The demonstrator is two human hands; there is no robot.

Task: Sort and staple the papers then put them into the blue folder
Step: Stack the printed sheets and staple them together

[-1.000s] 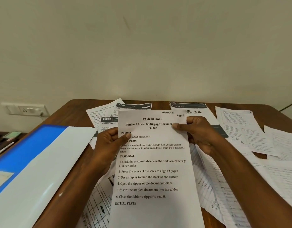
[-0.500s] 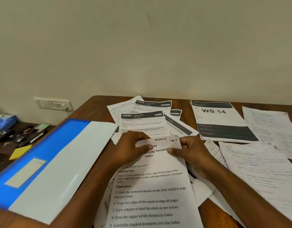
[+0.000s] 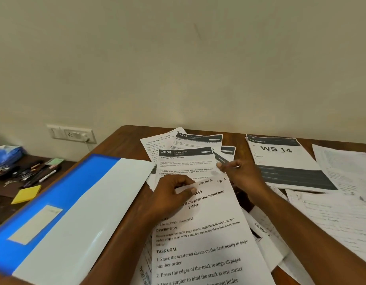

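A printed task sheet (image 3: pixel 206 239) marked "Section 1" lies on the scattered papers in the middle of the brown table (image 3: pixel 124 136). My left hand (image 3: pixel 171 194) pinches its top left part between thumb and fingers. My right hand (image 3: pixel 239 173) has let it go and reaches to the right edge of the "2659" sheet (image 3: pixel 186 163) behind it, fingertips touching that edge. The blue folder (image 3: pixel 54 194) lies on the left of the table with a white sheet (image 3: pixel 91 212) across it. No stapler is in view.
More printed sheets fan out at the back, with a "WS 14" sheet (image 3: pixel 281 159) right of them and handwritten pages (image 3: pixel 342 202) at the far right. A lower side table at left holds pens (image 3: pixel 38 171), a yellow sticky pad (image 3: pixel 26 194) and a blue bag (image 3: pixel 7 153).
Both hands lowered the task sheet from upright onto the table. My right hand released it and moved back to the "2659" sheet. The view shifted right and down.
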